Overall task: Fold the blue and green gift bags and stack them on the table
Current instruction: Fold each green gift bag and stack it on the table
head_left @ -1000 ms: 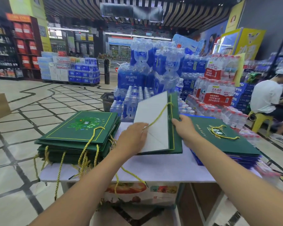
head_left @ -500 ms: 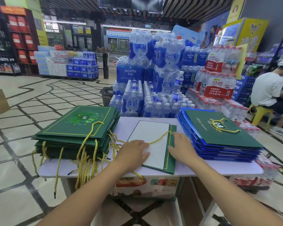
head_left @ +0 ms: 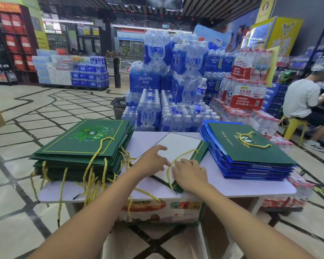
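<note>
**Q:** Two hands were in view; what was each doing?

**A:** The left hand (head_left: 153, 159) lay over the white panel of a green gift bag (head_left: 181, 144). Its fingers were spread and loose, the grip apart and holding nothing. The right hand (head_left: 190, 174) pressed flat on the bag's near end, its grip likewise apart. A gold cord handle (head_left: 183, 153) looped across the bag between them.

**Q:** Where was that bag?

**A:** It lay flattened in the middle of the bench (head_left: 241, 187), between two piles.

**Q:** How much of the job looked done?

**A:** A good deal. A tall stack of green bags (head_left: 82, 143) sat at the left, its cords hanging over the near edge. At the right, a stack of blue bags (head_left: 241, 169) carried one green bag on top (head_left: 254, 146). The middle bag looked folded but was not yet stacked, which seemed the step left for it. No unfolded bags were visible, so how many remained could not be told.
</note>
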